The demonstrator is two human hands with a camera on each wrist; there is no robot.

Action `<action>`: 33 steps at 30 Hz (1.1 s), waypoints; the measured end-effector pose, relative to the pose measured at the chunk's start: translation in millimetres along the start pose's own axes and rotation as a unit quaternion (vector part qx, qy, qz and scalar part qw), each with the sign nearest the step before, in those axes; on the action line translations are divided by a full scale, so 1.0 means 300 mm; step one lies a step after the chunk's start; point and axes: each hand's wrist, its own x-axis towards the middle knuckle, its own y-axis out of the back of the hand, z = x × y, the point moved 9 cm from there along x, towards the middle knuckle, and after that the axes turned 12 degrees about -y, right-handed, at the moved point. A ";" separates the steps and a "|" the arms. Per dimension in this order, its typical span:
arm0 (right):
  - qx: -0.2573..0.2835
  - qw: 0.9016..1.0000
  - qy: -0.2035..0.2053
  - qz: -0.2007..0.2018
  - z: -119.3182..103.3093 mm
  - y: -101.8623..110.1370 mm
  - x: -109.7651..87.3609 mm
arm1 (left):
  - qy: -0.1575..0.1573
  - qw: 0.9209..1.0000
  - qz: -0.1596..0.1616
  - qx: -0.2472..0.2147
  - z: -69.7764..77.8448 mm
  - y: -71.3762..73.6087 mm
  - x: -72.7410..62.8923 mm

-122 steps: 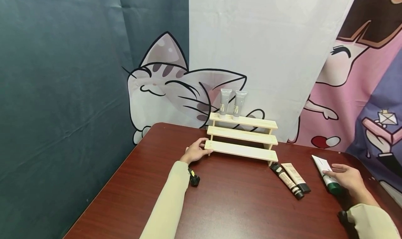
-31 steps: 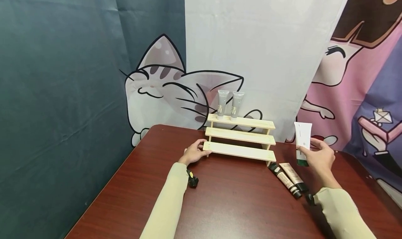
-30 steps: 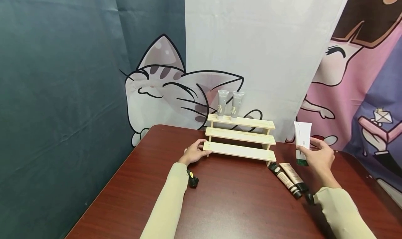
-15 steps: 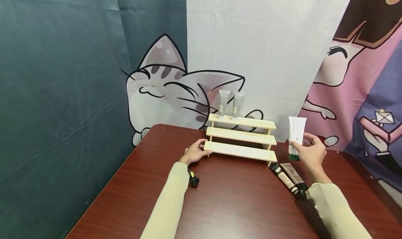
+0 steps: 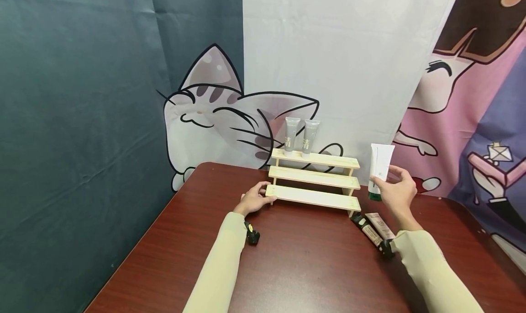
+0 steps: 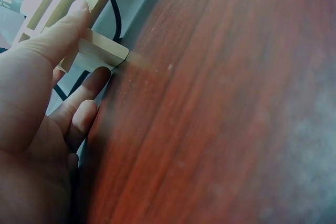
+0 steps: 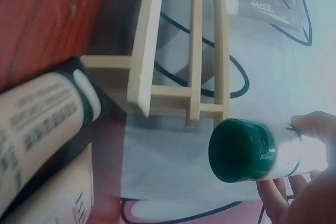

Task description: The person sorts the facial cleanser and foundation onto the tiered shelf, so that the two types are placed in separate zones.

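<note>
A white squeeze tube (image 5: 380, 163) with a green cap (image 7: 241, 150) is held upright, cap down, above the table by my right hand (image 5: 396, 189). Its thumb and fingers pinch the tube from opposite sides, just right of the three-tier wooden shelf (image 5: 314, 196). My left hand (image 5: 254, 199) holds the left end of the lowest shelf board, its thumb on top in the left wrist view (image 6: 79, 9). Two grey tubes (image 5: 291, 137) stand side by side at the left of the top board, caps down.
A black-and-beige tube (image 5: 370, 230) and a beige tube (image 5: 380, 225) lie side by side on the dark red table (image 5: 296, 262), right of the shelf and partly behind the right sleeve. A printed cloth backdrop (image 5: 328, 52) hangs behind the table.
My right hand has picked the white tube up from the table, turned it upright and carried it left and higher toward the shelf. The left hand stays on the shelf's end.
</note>
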 end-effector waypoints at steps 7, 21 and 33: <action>0.024 1.000 0.018 0.009 -0.043 -0.047 -0.015 | 0.008 1.000 0.001 0.007 -0.016 0.006 0.006; 0.068 0.998 0.009 -0.012 -0.069 -0.114 -0.012 | 0.007 1.000 -0.001 0.002 -0.010 -0.002 0.003; 0.070 0.997 0.018 -0.013 -0.115 -0.165 -0.006 | 0.006 1.000 -0.001 -0.004 -0.013 -0.005 0.004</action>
